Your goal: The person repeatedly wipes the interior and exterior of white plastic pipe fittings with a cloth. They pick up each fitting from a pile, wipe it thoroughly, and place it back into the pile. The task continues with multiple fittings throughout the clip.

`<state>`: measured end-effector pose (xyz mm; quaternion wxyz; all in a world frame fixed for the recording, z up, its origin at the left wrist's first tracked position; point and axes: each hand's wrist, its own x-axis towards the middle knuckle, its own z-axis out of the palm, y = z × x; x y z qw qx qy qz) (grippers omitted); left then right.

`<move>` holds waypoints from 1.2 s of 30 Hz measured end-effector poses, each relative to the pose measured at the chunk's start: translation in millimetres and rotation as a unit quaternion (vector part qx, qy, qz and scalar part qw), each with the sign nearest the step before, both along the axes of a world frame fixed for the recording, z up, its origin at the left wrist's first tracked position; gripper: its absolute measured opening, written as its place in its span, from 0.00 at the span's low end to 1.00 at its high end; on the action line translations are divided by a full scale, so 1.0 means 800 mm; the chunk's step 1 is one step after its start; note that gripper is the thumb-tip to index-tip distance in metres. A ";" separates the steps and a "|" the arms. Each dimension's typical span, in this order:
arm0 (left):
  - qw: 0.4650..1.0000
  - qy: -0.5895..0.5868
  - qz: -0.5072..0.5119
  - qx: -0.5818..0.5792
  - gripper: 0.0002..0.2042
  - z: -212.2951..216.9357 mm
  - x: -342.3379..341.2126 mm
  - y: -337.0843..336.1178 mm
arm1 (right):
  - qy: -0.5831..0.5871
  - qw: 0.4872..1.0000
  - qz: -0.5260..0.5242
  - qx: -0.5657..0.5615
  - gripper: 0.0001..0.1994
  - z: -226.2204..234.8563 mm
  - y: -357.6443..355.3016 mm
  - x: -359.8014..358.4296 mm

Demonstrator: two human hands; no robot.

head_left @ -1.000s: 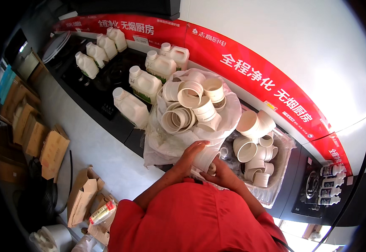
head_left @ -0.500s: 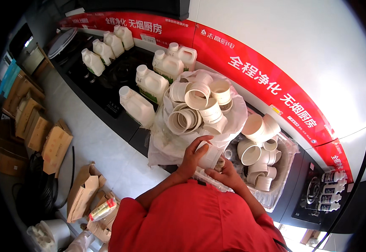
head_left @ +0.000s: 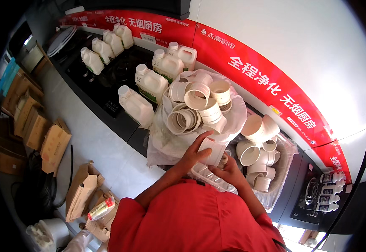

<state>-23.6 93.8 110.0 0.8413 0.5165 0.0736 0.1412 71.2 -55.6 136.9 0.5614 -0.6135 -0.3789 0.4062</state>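
Note:
In front of my chest, a white plastic pipe fitting (head_left: 212, 152) is tilted in my left hand (head_left: 196, 153), whose fingers and thumb grip its left side. My right hand (head_left: 230, 173) is curled by the lower right edge of that fitting, thumb pointing at it. A small tan piece shows at its fingertips, too hidden to name. Just beyond my hands, a heap of white pipe fittings (head_left: 197, 95) rests on a white plastic bag (head_left: 166, 145). To the right, more elbow-shaped fittings (head_left: 250, 153) fill a plastic-lined bin (head_left: 280, 185).
Several white jugs (head_left: 136, 106) stand along the black counter (head_left: 138, 140) to the left. Small bottles (head_left: 330, 193) stand at the far right. Cardboard boxes (head_left: 82, 189) and a black hose (head_left: 70, 176) lie on the floor. A red banner (head_left: 258, 77) runs along the wall.
The held fitting has turned a little and moved slightly up and right with my left hand. My right thumb has drawn back from its lower edge.

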 end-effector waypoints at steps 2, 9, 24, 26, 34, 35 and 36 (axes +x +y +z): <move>0.996 -0.031 0.041 0.071 0.27 0.003 -0.001 -0.003 | 0.103 0.995 -0.013 -0.009 0.20 0.006 -0.001 0.003; 0.998 -0.011 0.066 -0.015 0.21 0.001 -0.007 -0.015 | 0.154 0.987 -0.013 -0.042 0.24 0.010 0.000 -0.015; 0.990 0.021 -0.046 -0.134 0.25 0.007 -0.003 -0.001 | -0.107 0.993 0.044 -0.025 0.22 0.005 -0.004 0.002; 0.999 -0.025 -0.008 -0.036 0.28 0.008 -0.001 -0.002 | 0.004 1.000 0.022 -0.012 0.21 0.011 -0.003 0.004; 0.992 -0.022 0.106 0.059 0.20 0.007 0.003 -0.004 | 0.089 0.996 0.023 -0.012 0.23 0.021 0.010 -0.003; 0.993 -0.009 0.111 0.045 0.18 0.011 0.002 -0.005 | 0.029 0.999 0.044 -0.007 0.24 0.018 0.010 -0.004; 0.996 0.014 0.092 -0.002 0.18 0.017 0.001 -0.005 | -0.031 0.997 0.064 -0.002 0.24 0.014 0.010 -0.005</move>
